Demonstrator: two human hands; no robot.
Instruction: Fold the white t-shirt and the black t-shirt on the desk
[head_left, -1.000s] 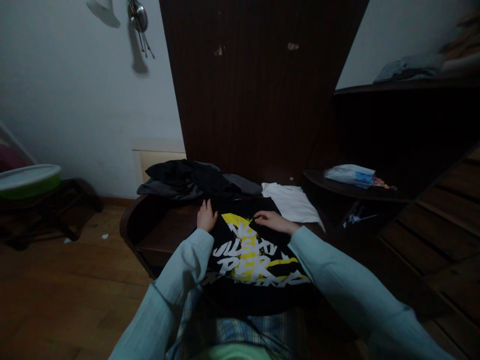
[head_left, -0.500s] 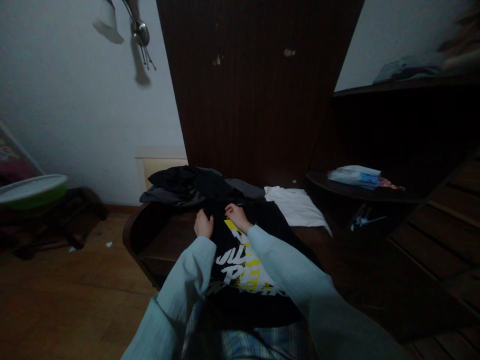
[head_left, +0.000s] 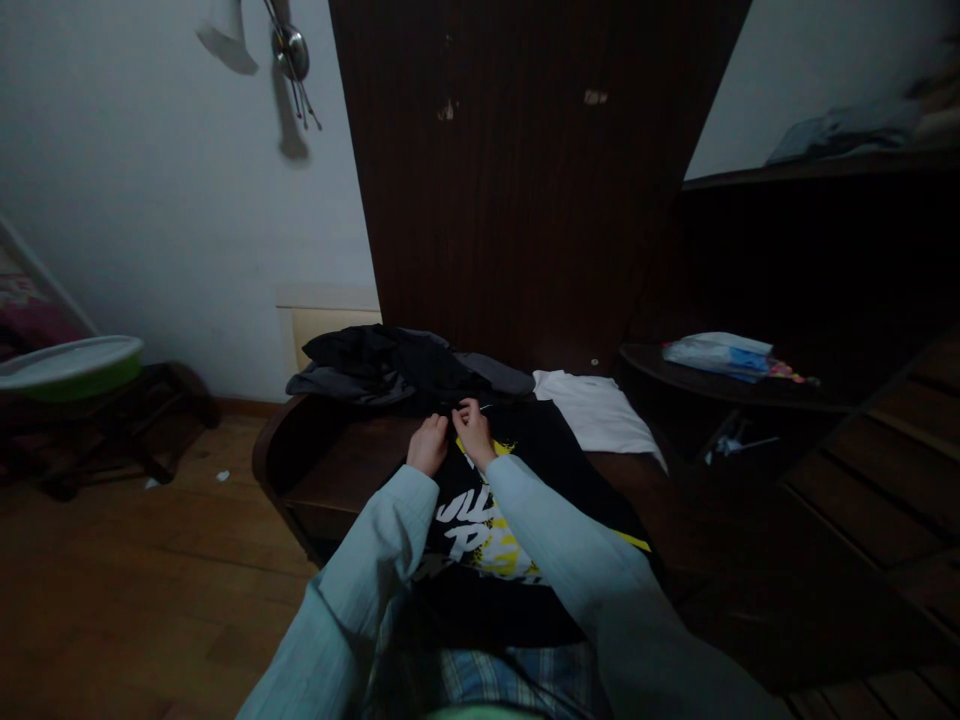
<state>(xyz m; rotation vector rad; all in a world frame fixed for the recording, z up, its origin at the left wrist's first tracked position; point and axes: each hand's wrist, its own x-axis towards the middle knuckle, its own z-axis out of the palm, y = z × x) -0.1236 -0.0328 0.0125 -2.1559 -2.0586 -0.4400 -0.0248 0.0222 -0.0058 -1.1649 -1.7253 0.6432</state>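
Observation:
A black T-shirt [head_left: 547, 470] with a white and yellow print lies spread on a dark wooden table [head_left: 330, 480] in front of me. My left hand [head_left: 428, 445] and my right hand [head_left: 472, 431] sit side by side at the shirt's far edge, near its collar. Both have their fingers curled and pinched on the cloth. My pale blue sleeves cover much of the print.
A heap of dark clothes [head_left: 390, 365] lies at the table's far edge, a folded white garment [head_left: 592, 410] to its right. A dark wardrobe [head_left: 517, 180] stands behind. A side shelf holds a plastic bag [head_left: 716, 353]. A green-rimmed basin [head_left: 71, 365] is at left.
My right hand has moved from the shirt's right side leftward to meet my left hand at the far edge. The head view has shifted slightly.

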